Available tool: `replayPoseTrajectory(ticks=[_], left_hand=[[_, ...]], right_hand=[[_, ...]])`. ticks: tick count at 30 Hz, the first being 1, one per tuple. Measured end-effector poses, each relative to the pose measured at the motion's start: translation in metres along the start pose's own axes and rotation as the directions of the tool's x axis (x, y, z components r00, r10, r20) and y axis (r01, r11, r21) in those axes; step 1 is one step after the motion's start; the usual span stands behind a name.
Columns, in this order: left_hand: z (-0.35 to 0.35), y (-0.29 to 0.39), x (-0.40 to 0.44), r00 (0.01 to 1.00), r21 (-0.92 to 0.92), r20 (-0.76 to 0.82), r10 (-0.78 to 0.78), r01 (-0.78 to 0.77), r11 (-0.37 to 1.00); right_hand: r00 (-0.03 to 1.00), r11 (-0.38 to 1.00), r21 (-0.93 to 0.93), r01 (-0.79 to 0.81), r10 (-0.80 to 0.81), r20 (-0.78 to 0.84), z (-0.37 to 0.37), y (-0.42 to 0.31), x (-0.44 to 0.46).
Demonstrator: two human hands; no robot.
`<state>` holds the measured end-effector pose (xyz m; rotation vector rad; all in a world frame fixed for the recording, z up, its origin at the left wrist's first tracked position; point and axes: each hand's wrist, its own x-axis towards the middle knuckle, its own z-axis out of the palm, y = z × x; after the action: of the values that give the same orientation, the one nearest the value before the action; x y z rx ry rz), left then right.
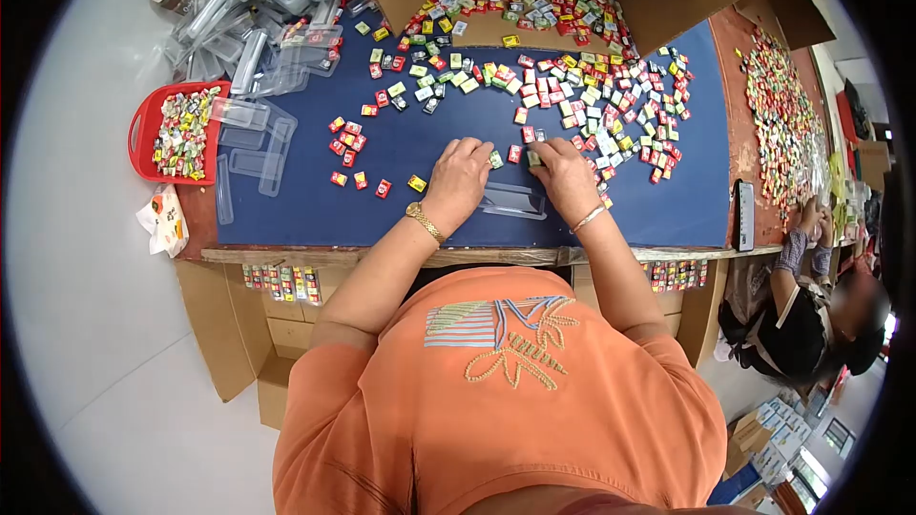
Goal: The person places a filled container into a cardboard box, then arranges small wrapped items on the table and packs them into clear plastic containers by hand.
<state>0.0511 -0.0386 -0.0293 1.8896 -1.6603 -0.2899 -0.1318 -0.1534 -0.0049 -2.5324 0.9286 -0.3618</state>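
My left hand (460, 177) is closed, its fingertips on a small green-and-white box-shaped piece (495, 159). Opposite it, my right hand (565, 179) pinches another small greenish piece (533, 159) between thumb and fingers. Two red-and-white pieces lie just beyond and between the hands, among them a red one (514, 154). Below the fingers, close to the table's front edge, a clear plastic tray (513, 200) lies on the blue mat (315, 215). Its contents, if any, are hard to make out.
Many loose coloured pieces (611, 114) spread across the mat, spilling from an open cardboard box (682, 14). Clear plastic cases (277, 67) pile up at the left, above a red basket (143, 148) of pieces. A phone (744, 215) lies right; beyond it, another person (811, 315) works at a heap.
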Motion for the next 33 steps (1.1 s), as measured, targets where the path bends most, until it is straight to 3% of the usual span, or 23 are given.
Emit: replayPoseTrajectory(ticks=[3, 7, 9, 13, 18, 22, 23, 25, 27, 30, 33], left_hand=[[-0.007, 0.011, 0.003, 1.0, -0.031, -0.007, -0.017, 0.016, 0.999], [-0.01, 0.022, 0.018, 0.999, 0.046, -0.033, 0.019, -0.017, 0.999], [-0.001, 0.02, 0.025, 0.998, 0.07, 0.049, 0.048, -0.051, 0.996], [0.011, 0.019, 0.019, 0.996, 0.038, 0.069, 0.063, -0.066, 0.997], [0.007, 0.022, 0.008, 0.998, 0.044, 0.004, 0.069, -0.069, 0.997], [0.002, 0.031, 0.01, 0.998, 0.032, -0.042, 0.046, -0.045, 0.998], [0.003, 0.032, 0.016, 0.998, 0.02, -0.027, 0.056, -0.056, 0.998], [0.008, 0.031, 0.028, 0.997, 0.006, -0.015, 0.073, -0.073, 0.997], [0.016, 0.027, 0.035, 0.991, 0.049, 0.114, 0.064, -0.07, 0.996], [0.02, 0.025, 0.029, 0.997, -0.001, 0.061, 0.055, -0.055, 0.998], [0.017, 0.024, 0.018, 0.995, -0.053, 0.036, 0.091, -0.089, 0.995]], right_hand=[[0.997, 0.996, 0.057, 0.071, -0.069, -0.041, 0.008, -0.001, 0.004], [0.996, 0.997, 0.036, 0.063, -0.061, -0.059, 0.011, -0.005, -0.001], [0.995, 0.998, 0.025, 0.062, -0.06, -0.075, 0.014, -0.002, -0.002], [0.995, 0.996, 0.083, -0.016, 0.024, -0.1, 0.015, 0.003, -0.004], [0.998, 0.991, 0.131, 0.008, 0.001, -0.07, 0.011, -0.008, -0.005], [0.977, 0.995, 0.095, -0.003, 0.023, -0.213, 0.004, 0.017, 0.013], [0.977, 0.995, 0.097, -0.009, 0.029, -0.213, 0.006, 0.023, 0.019], [0.983, 0.992, 0.043, 0.117, -0.109, -0.149, 0.003, 0.029, 0.028], [0.988, 0.993, 0.025, 0.117, -0.114, -0.105, 0.003, 0.03, 0.03], [0.997, 0.996, 0.058, 0.064, -0.06, -0.057, 0.0, 0.03, 0.025], [0.993, 0.994, 0.094, 0.056, -0.046, -0.109, -0.004, 0.019, 0.009]])
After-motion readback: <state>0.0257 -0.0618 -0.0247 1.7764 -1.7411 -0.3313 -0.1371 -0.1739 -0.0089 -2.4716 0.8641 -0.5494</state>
